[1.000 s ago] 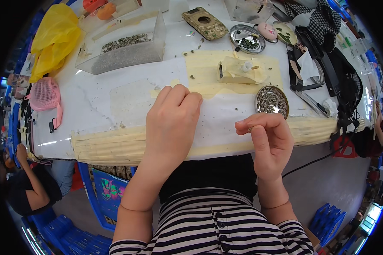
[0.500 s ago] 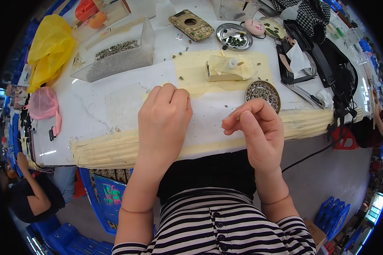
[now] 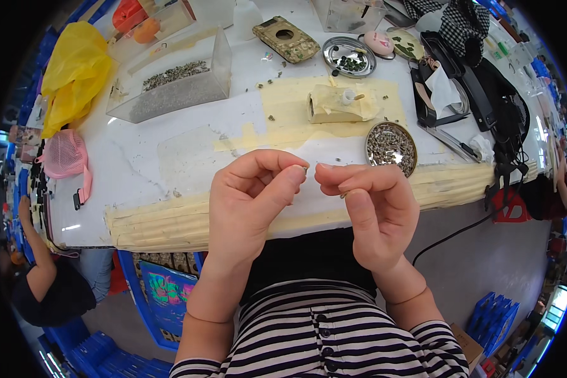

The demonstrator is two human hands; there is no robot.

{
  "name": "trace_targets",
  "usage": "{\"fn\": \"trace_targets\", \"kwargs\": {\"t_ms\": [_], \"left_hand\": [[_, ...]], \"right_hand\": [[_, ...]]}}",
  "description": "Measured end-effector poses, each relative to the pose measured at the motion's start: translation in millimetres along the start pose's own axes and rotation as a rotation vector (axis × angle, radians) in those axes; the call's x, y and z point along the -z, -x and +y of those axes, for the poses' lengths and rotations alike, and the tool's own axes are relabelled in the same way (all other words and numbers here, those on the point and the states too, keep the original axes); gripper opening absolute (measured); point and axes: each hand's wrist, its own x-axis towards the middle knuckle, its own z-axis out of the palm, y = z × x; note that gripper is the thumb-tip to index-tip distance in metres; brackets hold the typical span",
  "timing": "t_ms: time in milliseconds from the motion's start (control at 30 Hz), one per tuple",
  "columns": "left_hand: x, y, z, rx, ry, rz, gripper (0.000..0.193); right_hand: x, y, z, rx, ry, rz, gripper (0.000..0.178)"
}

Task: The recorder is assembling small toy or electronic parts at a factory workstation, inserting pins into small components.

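My left hand (image 3: 249, 201) is closed in a pinch, with a tiny dark metallic piece (image 3: 305, 169) between thumb and index finger. Close by on its right, my right hand (image 3: 384, 214) is also pinched. A small brownish piece (image 3: 344, 194) just shows at its thumb tip, too small to name. The fingertips of both hands nearly meet above the table's front edge. Just beyond the right hand lies a round dish (image 3: 367, 145) full of small metallic parts. Behind it is a tape-covered block (image 3: 327, 113) with a short white tube on top.
A clear box (image 3: 219, 72) of small parts stands at the far left, near a yellow bag (image 3: 75, 69) and a pink mesh pouch (image 3: 66, 154). Farther back are a camouflage case (image 3: 299, 47) and a metal plate (image 3: 372, 63) of dark pieces. Tweezers (image 3: 450, 140) lie at right.
My left hand has turned over from back-up to a visible pinch and moved right, toward my right hand. My right hand has shifted slightly, its fingers closer to the left fingertips.
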Motion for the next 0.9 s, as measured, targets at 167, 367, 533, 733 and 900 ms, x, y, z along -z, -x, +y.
{"fn": "trace_targets", "kwargs": {"t_ms": [167,367,533,733,900], "left_hand": [[-2.5,4.5,-9.3,-0.022,0.081,0.009,0.013],[-2.6,6.9,-12.8,-0.16,0.003,-0.024,0.015],[3.7,3.9,-16.0,-0.411,-0.336,0.007,0.015],[6.1,4.2,-15.5,-0.522,-0.471,0.008,0.013],[9.6,7.7,-18.9,-0.406,-0.253,-0.043,0.014]], "right_hand": [[-3.5,3.4,2.8,0.009,0.097,-0.051,0.008],[0.7,-1.8,4.1,-0.003,-0.044,-0.088,0.009],[1.8,-0.8,1.3,-0.133,-0.214,-0.084,0.012],[2.5,-2.9,2.9,-0.231,-0.357,-0.07,0.012],[1.3,-4.3,3.2,-0.192,-0.315,-0.049,0.01]]}}
